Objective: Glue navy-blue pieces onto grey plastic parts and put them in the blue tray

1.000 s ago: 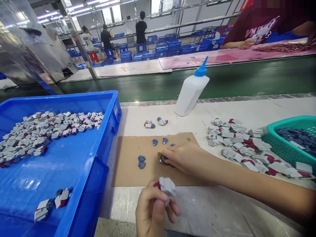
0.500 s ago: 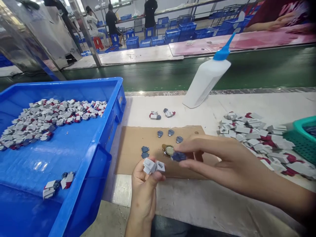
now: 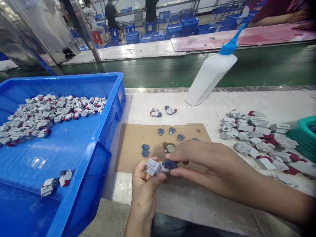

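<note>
My left hand [image 3: 145, 187] pinches a light grey blocky plastic part [image 3: 153, 166] between thumb and fingers. Against the right end of that part, my right hand [image 3: 197, 161] presses a small dark blue piece, shaped like a toy fist [image 3: 169, 164], held between thumb and index finger. Beneath both hands lies a brown cardboard sheet [image 3: 130, 138]. On it are several more dark blue pieces [image 3: 145, 146] and a bottle cap [image 3: 171, 147] with a brown stain beside it. Two joined grey, red and blue parts [image 3: 156, 113] rest behind the cardboard.
A blue bin [image 3: 98, 138] with many grey and red parts stands at left. A white squeeze bottle [image 3: 209, 75] with a blue nozzle leans behind the cardboard. Grey and red parts [image 3: 256, 138] are heaped at right beside a green basket [image 3: 302, 138]. A green conveyor [image 3: 153, 70] runs behind.
My right hand has moved left and slightly down, bringing the dark blue fist piece from a gap into contact with the grey part. My left hand has hardly moved.
</note>
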`<state>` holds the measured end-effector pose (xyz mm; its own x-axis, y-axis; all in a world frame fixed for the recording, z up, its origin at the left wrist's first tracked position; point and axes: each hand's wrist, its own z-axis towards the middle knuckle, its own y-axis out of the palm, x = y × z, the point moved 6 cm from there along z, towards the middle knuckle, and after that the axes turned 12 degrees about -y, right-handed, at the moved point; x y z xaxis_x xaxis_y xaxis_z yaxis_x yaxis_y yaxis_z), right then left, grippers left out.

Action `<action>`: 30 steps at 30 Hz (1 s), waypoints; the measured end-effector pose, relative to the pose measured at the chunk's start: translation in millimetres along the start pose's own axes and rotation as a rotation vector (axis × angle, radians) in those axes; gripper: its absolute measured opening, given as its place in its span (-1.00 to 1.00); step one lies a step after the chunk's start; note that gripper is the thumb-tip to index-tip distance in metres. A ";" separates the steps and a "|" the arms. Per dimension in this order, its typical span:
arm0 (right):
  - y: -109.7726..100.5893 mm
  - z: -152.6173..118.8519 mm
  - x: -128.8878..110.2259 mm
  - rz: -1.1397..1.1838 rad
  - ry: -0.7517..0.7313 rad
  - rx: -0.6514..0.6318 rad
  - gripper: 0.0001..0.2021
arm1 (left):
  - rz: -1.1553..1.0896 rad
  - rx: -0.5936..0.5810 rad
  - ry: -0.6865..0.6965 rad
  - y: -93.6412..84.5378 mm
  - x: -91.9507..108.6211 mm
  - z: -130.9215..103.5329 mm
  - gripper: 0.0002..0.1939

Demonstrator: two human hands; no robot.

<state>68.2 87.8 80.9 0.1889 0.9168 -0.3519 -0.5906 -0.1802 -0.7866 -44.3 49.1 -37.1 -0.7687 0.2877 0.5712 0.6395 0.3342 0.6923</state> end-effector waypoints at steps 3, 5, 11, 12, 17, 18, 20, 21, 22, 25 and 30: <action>-1.3 3.5 -3.8 -0.016 -0.026 -0.067 -0.85 | 0.012 0.011 -0.007 -0.4 -0.9 -0.4 -0.64; -3.4 6.8 -6.7 -0.040 -0.056 -0.122 -0.88 | 0.019 0.007 -0.015 1.3 -1.5 -1.5 -0.64; -6.1 18.5 -4.2 0.038 -0.032 -0.350 -0.87 | 0.019 0.051 0.003 7.2 2.5 -8.4 -0.66; -5.4 20.4 -2.1 0.075 -0.004 -0.389 -0.88 | 0.024 0.035 0.000 8.6 2.9 -8.8 -0.66; -1.3 27.8 7.7 0.188 0.078 -0.494 -0.90 | 0.036 -0.025 0.000 7.9 2.6 -6.0 -0.69; -0.7 28.4 9.4 0.210 0.089 -0.490 -0.91 | 0.038 -0.025 0.004 6.6 2.2 -5.1 -0.68; 1.2 28.4 11.2 0.276 0.097 -0.477 -0.92 | 0.049 -0.039 0.012 5.2 1.3 -3.6 -0.68; 2.3 27.7 11.9 0.306 0.099 -0.473 -0.91 | 0.058 -0.050 0.014 5.2 0.9 -3.2 -0.68; 3.5 26.7 12.4 0.330 0.101 -0.469 -0.91 | 0.065 -0.056 0.015 5.2 0.6 -2.9 -0.68; 6.1 23.5 13.6 0.346 0.102 -0.453 -0.89 | 0.082 -0.047 0.009 5.0 0.4 -2.3 -0.69; 6.8 21.7 11.3 0.338 0.085 -0.402 -0.88 | 0.114 -0.050 0.018 6.0 0.9 -1.5 -0.72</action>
<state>49.3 104.6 82.6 0.1129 0.7551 -0.6459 -0.2855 -0.5979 -0.7490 -41.2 50.0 -31.8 -0.6910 0.3056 0.6551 0.7223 0.2546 0.6431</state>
